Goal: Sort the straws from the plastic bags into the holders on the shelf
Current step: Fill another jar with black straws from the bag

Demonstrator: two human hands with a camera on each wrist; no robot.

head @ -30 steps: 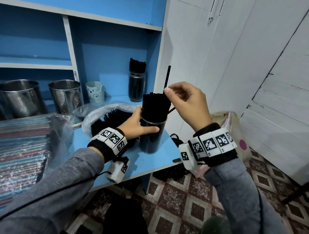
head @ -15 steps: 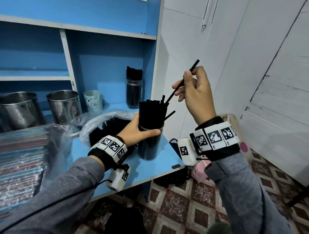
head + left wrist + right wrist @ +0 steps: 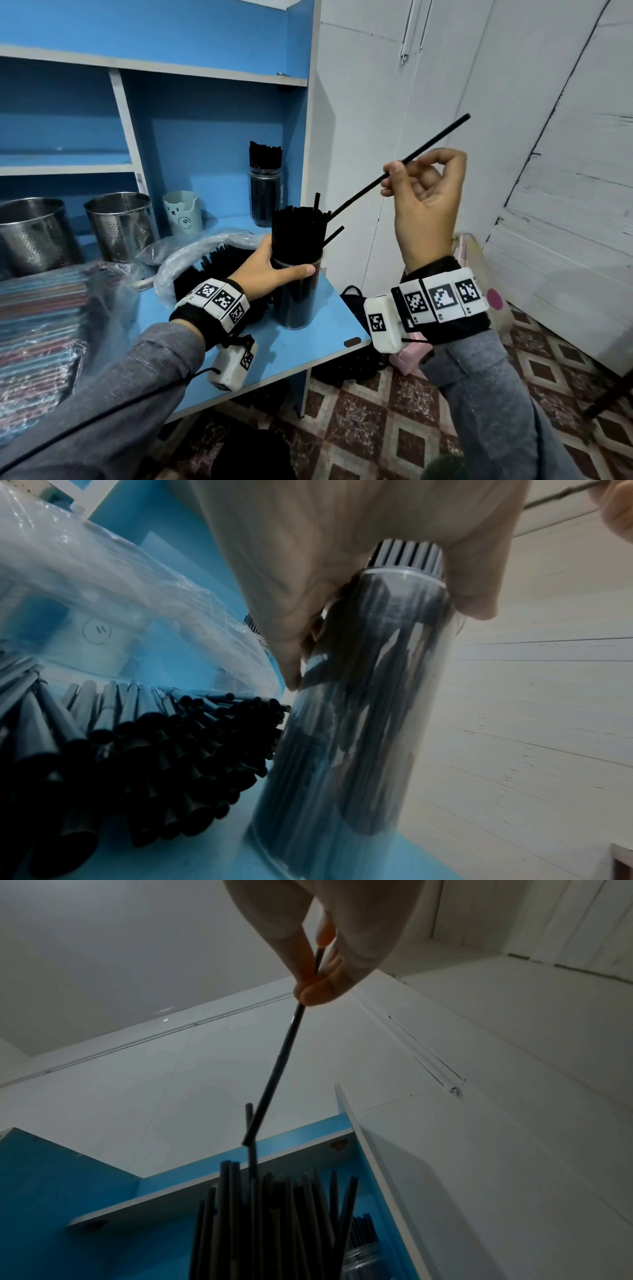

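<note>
A clear jar (image 3: pixel 297 301) packed with black straws (image 3: pixel 297 228) stands near the front right corner of the blue desk (image 3: pixel 329 329). My left hand (image 3: pixel 274 270) grips the jar near its rim, seen close in the left wrist view as jar (image 3: pixel 356 723) and hand (image 3: pixel 342 547). My right hand (image 3: pixel 423 198) is raised to the right of the jar and pinches one black straw (image 3: pixel 363 193), which slants up to the right; its lower end hangs just above the bundle (image 3: pixel 274 1226). In the right wrist view the fingers (image 3: pixel 318 985) pinch the straw (image 3: pixel 277 1069).
An open plastic bag (image 3: pixel 202 250) of black straws (image 3: pixel 143 764) lies left of the jar. A second jar of black straws (image 3: pixel 265 185), a bear cup (image 3: pixel 183 214) and two steel holders (image 3: pixel 120 222) stand at the back. Wrapped coloured straws (image 3: pixel 37 329) lie at left. White doors (image 3: pixel 445 102) stand at right.
My right hand has risen and swung out to the right, drawing the single straw up out of the bundle. The left hand has kept its grip on the jar.
</note>
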